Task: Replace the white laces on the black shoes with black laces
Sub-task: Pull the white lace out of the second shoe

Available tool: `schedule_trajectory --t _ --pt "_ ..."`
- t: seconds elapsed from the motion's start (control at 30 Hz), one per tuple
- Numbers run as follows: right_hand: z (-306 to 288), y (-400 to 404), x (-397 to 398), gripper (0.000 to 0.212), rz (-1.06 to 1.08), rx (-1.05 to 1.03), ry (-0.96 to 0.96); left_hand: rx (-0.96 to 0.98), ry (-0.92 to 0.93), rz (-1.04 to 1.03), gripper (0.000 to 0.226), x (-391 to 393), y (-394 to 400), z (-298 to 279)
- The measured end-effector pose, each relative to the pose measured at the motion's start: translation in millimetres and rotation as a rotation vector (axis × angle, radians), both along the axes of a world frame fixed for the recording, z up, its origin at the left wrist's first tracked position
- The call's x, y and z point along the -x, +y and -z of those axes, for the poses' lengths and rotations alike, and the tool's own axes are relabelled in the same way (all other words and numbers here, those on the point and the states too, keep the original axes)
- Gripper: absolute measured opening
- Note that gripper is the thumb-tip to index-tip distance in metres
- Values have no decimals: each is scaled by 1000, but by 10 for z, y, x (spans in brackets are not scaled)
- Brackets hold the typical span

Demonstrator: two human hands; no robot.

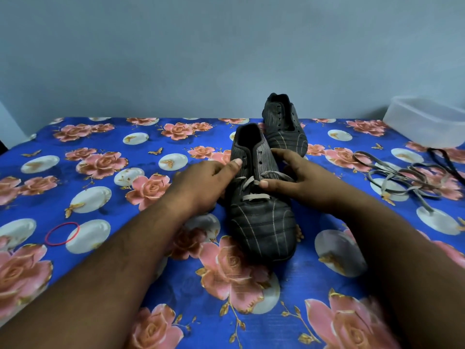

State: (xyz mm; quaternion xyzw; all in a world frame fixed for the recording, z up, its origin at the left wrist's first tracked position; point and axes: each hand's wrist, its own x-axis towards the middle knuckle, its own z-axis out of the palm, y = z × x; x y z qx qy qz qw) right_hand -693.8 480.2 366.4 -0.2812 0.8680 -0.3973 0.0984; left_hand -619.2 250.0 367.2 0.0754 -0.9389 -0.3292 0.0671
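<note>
Fingers [285,153] of the right hand [299,183] curl over the near black shoe [261,222], thumb seemingly pinching its white lace [254,196]; the left hand [206,183] grips the shoe's other side, thumb extended.

plastic tub [427,122] cut off at right edge, left fingers [221,195] behind shoe [259,197]

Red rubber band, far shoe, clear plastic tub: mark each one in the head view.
red rubber band [49,233]: head view, on its left arc, lying on the floral cloth.
far shoe [285,139]: head view, on its stitched toe, behind the near shoe.
clear plastic tub [425,122]: head view, on its front wall, far right.
</note>
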Motion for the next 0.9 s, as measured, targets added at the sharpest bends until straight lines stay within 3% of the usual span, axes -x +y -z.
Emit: schedule_trajectory --t 0.2,0.3,0.4,0.47,0.57,0.73,0.8,0.9 --pt "37 -85 -24 102 94 -22 123 -46 13 -20 63 35 -23 45" --pt "25 -93 -26 95 163 -21 327 65 28 -45 64 53 -12 56" --pt "-28 -103 -36 68 114 56 551 1 112 -15 82 53 -44 38" --pt "-75 -137 -76 47 61 27 675 -67 103 110 99 30 -42 35" --pt "-108 -192 -130 38 31 -5 728 -34 33 267 113 -2 10 48" --pt "-101 -228 -165 25 16 -26 583 -66 38 276 113 22 2 79" --pt "-113 -233 -202 12 -33 68 312 -66 40 280 114 21 10 70" --pt "-146 -193 -247 17 -132 267 -61 -84 48 277 114 9 32 51"
